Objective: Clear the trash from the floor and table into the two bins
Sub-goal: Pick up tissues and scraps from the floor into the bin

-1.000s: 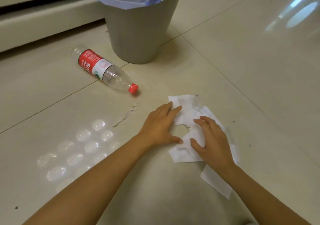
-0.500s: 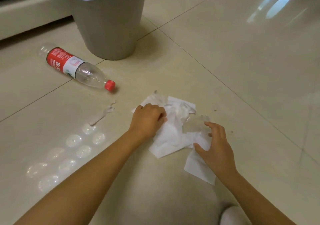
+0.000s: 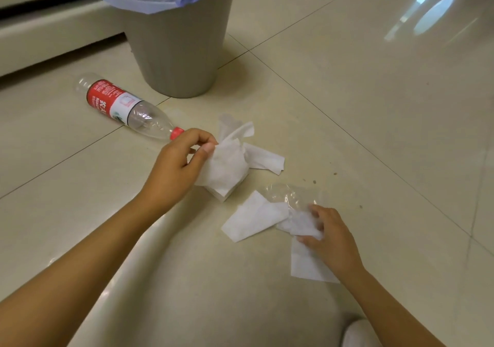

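Gleaming under window light, glossy beige floor tiles (image 3: 347,92) are filling the view, with dark grout lines crossing diagonally and a pale baseboard ledge (image 3: 53,33) running along the upper left. A grey bin (image 3: 176,52) with a pale blue liner folded over its rim is standing upright on the floor near that ledge. Just beside its base a clear plastic bottle (image 3: 125,107) with a red label is lying on its side, its long axis running from upper left to lower right and its red cap pointing toward the left hand (image 3: 176,167). That hand is pinching a bunched white tissue (image 3: 227,164) between thumb and fingers, with the tissue's lower edge sitting at floor level. The right hand (image 3: 331,237) is curling around a second crumpled tissue (image 3: 302,223), with a clear plastic wrapper (image 3: 291,194) lying just beyond the fingertips. Two flat tissue sheets, one (image 3: 254,218) left of this hand and one (image 3: 307,266) beneath it, are resting on the tiles.
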`<state>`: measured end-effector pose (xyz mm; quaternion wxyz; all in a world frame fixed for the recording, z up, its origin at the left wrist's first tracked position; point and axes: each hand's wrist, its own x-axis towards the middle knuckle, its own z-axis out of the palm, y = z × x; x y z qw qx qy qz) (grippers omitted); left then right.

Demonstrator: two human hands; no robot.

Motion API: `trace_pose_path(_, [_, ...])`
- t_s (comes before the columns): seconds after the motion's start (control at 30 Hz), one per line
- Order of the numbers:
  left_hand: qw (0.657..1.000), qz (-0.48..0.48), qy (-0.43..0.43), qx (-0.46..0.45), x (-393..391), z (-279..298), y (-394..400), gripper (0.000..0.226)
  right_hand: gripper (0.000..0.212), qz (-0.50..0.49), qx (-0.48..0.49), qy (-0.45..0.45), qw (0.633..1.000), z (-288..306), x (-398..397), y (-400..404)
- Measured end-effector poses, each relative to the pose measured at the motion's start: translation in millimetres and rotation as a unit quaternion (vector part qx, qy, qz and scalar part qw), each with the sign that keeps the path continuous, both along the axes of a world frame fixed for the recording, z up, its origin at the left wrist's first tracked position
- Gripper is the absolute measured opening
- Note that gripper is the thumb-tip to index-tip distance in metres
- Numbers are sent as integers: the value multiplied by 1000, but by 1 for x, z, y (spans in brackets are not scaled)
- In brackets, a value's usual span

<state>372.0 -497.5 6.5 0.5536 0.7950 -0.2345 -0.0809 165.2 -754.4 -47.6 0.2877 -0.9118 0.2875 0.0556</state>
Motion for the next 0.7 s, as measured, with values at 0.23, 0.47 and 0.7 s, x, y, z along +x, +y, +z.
trace_pose_path(0.23, [977, 94, 122, -149, 7, 23, -17, 17, 21, -26, 21, -92, 995, 1, 5, 5])
trace_pose_path(0.47, [970, 109, 157, -149, 10, 31, -16, 17, 22, -145, 51, -232, 961, 33, 22, 13])
trace_pose_path(0.7, [997, 52, 52, 32, 22, 28, -1, 7, 19, -119, 104, -226, 961, 61, 37, 19])
